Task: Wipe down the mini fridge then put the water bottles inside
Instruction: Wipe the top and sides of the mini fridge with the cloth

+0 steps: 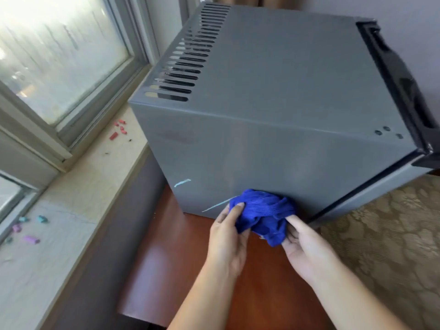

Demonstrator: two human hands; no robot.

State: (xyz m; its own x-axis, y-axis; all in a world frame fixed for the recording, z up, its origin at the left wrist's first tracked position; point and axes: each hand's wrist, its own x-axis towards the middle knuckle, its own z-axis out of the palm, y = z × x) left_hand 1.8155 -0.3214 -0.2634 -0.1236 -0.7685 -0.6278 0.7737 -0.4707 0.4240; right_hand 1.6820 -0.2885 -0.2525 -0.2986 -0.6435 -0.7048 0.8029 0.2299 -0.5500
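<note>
Both hands have their grip closed on the bunched blue cloth [262, 213]: the left hand [226, 236] pinches its left edge with the thumb on top, the right hand [307, 246] holds the lower right fold. The wad lies against the lower grey side of the mini fridge [285, 91], which stands on the reddish wooden bench [166, 270] beside the window sill [83, 186]. The cloth looks soft, light and floppy, so it probably works best balled in one palm, while the fridge seems heavy, stiff and smooth-sided, better steadied at its top edge than shifted.
</note>
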